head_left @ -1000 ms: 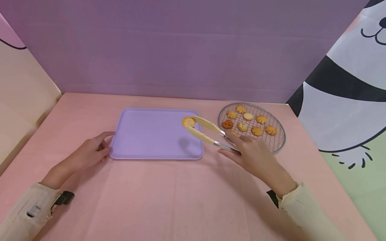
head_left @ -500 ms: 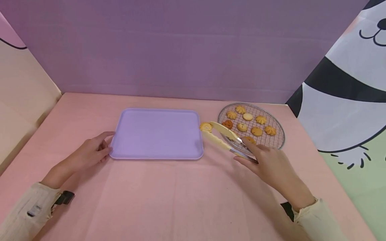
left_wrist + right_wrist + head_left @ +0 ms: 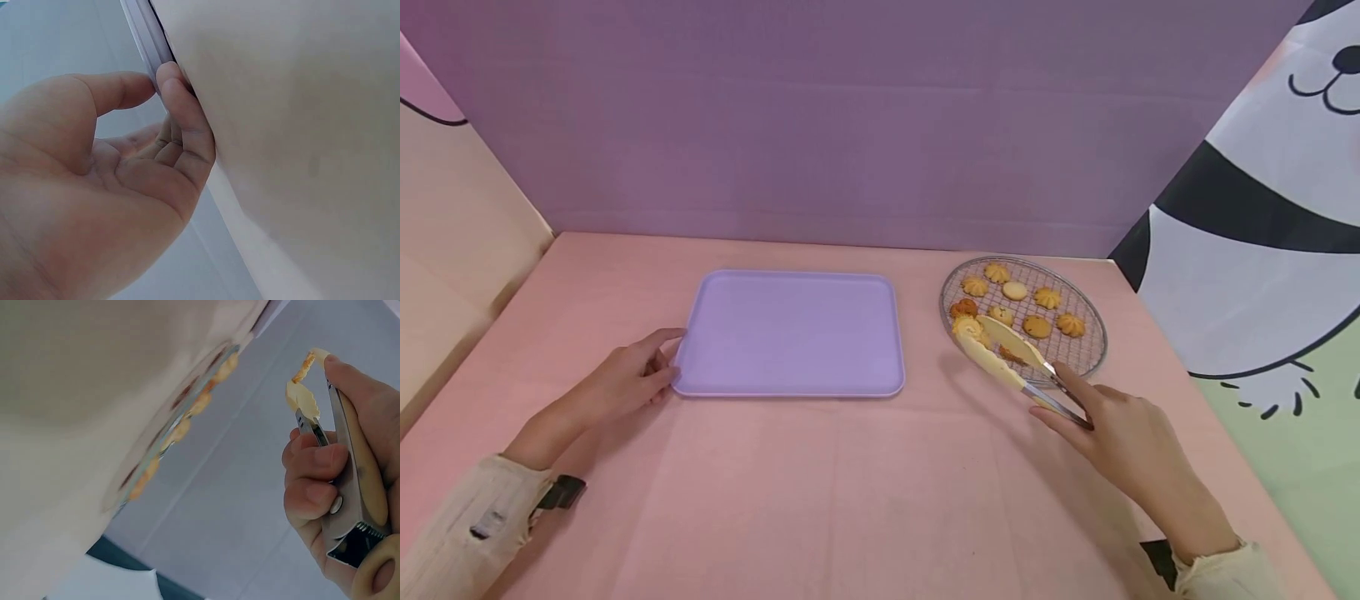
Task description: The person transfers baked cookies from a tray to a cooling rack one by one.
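My right hand (image 3: 1131, 437) grips a pair of tongs (image 3: 1015, 342) with pale yellow tips and metal arms. A round swirled cookie (image 3: 968, 327) sits between the tips, over the left front edge of the wire rack (image 3: 1093, 367). In the right wrist view the cookie (image 3: 304, 367) shows edge-on, raised above the table. Several golden cookies lie on the rack, one partly hidden behind the tongs. At the left, fingertips and thumb of my left hand (image 3: 625, 375) touch the left edge of a lilac tray (image 3: 786, 333), which has nothing on it.
A pink cloth covers the table (image 3: 820, 500). Behind it rises a purple wall (image 3: 850, 125). A panda-printed panel (image 3: 1247, 250) borders the right side and a cream panel (image 3: 460, 250) the left.
My right hand has carried the tongs and cookie rightward and toward me, from above the tray's right side to the rack's left front edge. My left hand stays at the tray.
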`<state>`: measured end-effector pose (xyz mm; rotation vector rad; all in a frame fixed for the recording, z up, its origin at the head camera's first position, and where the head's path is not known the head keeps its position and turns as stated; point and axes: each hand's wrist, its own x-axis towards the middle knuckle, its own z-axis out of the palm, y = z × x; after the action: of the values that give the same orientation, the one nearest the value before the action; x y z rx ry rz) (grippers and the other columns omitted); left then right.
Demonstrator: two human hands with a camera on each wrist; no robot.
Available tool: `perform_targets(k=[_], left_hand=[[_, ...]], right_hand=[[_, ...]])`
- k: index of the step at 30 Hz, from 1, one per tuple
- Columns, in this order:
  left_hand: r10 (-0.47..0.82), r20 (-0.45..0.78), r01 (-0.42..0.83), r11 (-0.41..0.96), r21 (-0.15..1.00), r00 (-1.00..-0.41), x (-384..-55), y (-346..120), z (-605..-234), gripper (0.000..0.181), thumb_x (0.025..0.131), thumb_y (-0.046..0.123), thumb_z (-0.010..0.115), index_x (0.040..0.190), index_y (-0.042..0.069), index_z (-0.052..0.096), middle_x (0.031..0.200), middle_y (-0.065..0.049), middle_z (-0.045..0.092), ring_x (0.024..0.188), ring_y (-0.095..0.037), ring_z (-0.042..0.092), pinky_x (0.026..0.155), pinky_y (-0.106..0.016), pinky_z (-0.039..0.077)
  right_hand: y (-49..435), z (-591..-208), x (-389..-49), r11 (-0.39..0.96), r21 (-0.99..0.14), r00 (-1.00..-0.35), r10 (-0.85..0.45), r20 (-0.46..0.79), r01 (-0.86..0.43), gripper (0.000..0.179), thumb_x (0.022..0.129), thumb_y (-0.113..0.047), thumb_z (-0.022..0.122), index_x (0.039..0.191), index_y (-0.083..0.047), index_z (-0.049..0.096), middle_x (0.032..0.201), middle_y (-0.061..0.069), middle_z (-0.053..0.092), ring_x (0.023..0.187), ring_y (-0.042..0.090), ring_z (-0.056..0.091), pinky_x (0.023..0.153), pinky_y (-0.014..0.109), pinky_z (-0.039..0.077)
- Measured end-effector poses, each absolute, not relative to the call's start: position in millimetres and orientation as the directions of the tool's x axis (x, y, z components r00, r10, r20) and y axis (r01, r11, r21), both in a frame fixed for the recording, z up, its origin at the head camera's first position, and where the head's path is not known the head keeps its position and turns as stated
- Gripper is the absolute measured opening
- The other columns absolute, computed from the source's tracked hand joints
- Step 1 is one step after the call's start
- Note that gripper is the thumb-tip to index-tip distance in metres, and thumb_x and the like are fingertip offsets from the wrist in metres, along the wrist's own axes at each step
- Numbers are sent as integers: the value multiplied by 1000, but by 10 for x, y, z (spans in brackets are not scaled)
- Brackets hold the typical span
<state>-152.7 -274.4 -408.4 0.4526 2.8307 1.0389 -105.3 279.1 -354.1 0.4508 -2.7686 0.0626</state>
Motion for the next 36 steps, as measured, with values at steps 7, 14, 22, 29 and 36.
perform_targets(k=[7,14,22,29,36], left_hand=[[311,20,246,710,659,-950,-1515,-2737,-4067,49,87,6,54,132,4,34,69,-4,54,54,-10,51,51,-23,43],[307,23,246,713,657,-951,-1504,-2733,-4063,50,87,5,55,132,5,35,69,-4,54,54,-10,50,50,-22,43],[309,22,248,715,654,-951,-1509,-2728,-4074,49,87,6,55,132,6,35,68,-4,54,54,-10,50,50,-22,42],[306,22,244,712,659,-952,-1513,-2729,-4090,50,87,6,55,132,7,35,68,-4,54,54,-10,50,50,-22,42],[305,20,242,711,660,-952,-1512,-2732,-4079,50,87,6,55,133,7,35,68,-4,54,54,-11,51,50,-22,42]], right_hand=[[3059,-3642,-1006,961,12,-897,-262,356,-276,60,75,-52,63,120,-15,54,50,-4,37,47,16,39,42,34,29],[3240,-3667,-983,962,17,-883,-256,395,-271,54,74,-46,67,115,-16,52,47,-3,29,44,15,31,40,28,20],[3450,-3711,-939,969,22,-886,-234,401,-246,52,72,-45,69,111,-15,53,49,-2,33,44,14,29,41,28,21],[3577,-3735,-927,976,10,-906,-204,371,-215,55,71,-45,70,112,-12,54,49,-1,35,45,16,31,40,27,20],[3655,-3750,-953,982,-3,-927,-176,332,-187,56,72,-46,69,111,-11,54,51,2,39,44,17,32,38,28,21]])
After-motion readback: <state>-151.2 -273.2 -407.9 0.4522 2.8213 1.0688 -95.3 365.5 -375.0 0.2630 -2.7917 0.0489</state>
